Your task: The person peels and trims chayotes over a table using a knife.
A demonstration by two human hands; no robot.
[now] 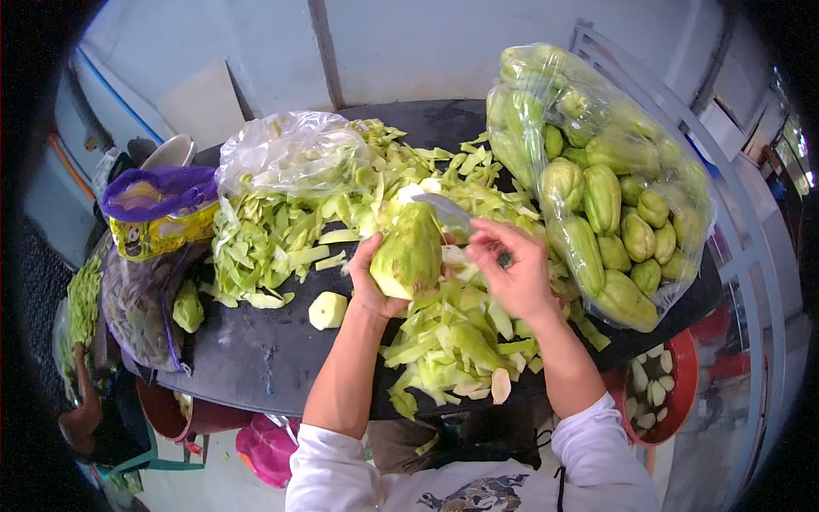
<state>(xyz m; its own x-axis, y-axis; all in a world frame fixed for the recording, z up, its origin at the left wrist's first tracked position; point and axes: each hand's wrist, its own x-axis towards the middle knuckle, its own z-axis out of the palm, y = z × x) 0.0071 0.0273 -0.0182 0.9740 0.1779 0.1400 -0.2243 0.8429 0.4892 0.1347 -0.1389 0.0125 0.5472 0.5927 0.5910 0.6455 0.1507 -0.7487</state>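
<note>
My left hand (371, 282) is wrapped around a large green chayote (408, 247), partly peeled, with a pale cut face at its lower end. In my right hand (519, 271) is a knife (445, 210), its blade pointing left along the top of the chayote; most of the handle is hidden by my fingers. Chayote peelings (461, 337) lie heaped under and around both hands. A pale cut piece of chayote (328, 311) rests on the dark tabletop (256, 358), left of my left wrist.
A clear plastic bag of whole chayotes (614, 196) stands at the right. Another plastic bag (286, 149) lies on the peelings at the back left. Purple mesh sacks (145, 299) sit at the left edge. Below on the right, a red bucket (685, 384) holds peeled pieces in water.
</note>
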